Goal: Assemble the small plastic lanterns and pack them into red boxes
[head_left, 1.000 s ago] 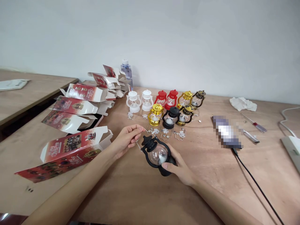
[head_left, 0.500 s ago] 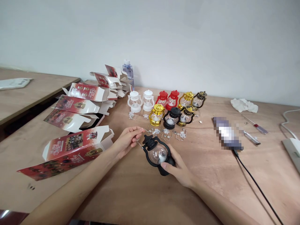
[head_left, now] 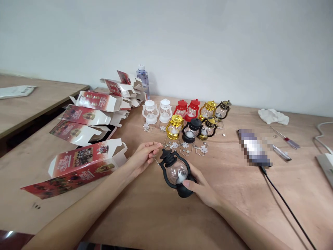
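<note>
My right hand (head_left: 201, 187) grips a small black toy lantern (head_left: 176, 171) by its base, tilted with its cap toward the left. My left hand (head_left: 144, 155) is closed in a pinch on the thin wire handle (head_left: 155, 160) at the lantern's cap. Just beyond the hands several wire handles and small white parts (head_left: 185, 147) lie on the wooden table (head_left: 145, 211). Behind them stand several little lanterns: white (head_left: 150, 111), red (head_left: 193, 109), gold (head_left: 174, 126) and black (head_left: 191, 130).
Several opened red and white cartons (head_left: 85, 161) lie on the left, with a plastic bottle (head_left: 143, 77) behind them. To the right are a blurred device (head_left: 253, 147) with a black cable (head_left: 283, 203), two screwdrivers (head_left: 282, 152) and a crumpled white tissue (head_left: 273, 116).
The hands and the black lantern have hardly moved; the lantern's tilt shifted slightly. The view drifted a little.
</note>
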{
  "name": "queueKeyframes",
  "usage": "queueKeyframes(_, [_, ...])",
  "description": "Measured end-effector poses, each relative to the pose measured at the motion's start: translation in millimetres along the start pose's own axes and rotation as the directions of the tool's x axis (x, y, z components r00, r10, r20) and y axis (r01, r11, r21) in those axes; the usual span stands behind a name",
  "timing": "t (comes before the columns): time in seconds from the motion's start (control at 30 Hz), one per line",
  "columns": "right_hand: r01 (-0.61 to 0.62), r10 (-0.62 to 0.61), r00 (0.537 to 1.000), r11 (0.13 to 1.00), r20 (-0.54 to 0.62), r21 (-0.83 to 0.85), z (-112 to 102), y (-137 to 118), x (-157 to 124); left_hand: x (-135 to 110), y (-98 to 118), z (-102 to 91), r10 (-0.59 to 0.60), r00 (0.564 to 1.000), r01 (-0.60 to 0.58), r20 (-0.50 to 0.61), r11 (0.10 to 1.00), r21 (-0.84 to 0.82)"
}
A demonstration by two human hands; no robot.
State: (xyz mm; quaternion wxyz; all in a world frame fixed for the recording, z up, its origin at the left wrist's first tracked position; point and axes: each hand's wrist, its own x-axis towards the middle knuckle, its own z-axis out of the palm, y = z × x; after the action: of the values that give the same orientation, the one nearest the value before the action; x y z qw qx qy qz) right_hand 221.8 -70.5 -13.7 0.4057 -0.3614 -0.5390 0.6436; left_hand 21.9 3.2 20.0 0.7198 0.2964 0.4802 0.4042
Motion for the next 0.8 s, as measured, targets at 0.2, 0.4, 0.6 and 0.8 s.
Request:
queueKeyframes(0.2, [-0.021, 0.02, 0.999, 0.999, 0.047, 0.041, 4.6, 1.6, -2.0, -0.9, 5.7, 1.3, -0.093, 0.994, 0.09, -0.053, 0.994, -0.063])
queueKeyframes(0.4, [0.035, -0.044, 0.997, 0.99, -0.061, -0.138, 9.3, 2.9, -1.1, -0.4, 1.6, 3.7, -0.143, 0.989, 0.14, -0.037, 0.986, -0.086])
queueKeyframes(0.6, [0.0, -0.002, 1.0, 0.999, -0.031, -0.053, 7.3, 3.0, -0.5, 0.7, 0.1, 4.8, -0.136, 0.988, 0.128, -0.07, 0.986, -0.102])
queueKeyframes(0.8, [0.004, -0.004, 1.0, 0.997, 0.002, -0.074, 6.8, 2.1, 0.1, 1.3, 0.2, 3.7, -0.129, 0.989, 0.12, -0.075, 0.987, -0.108])
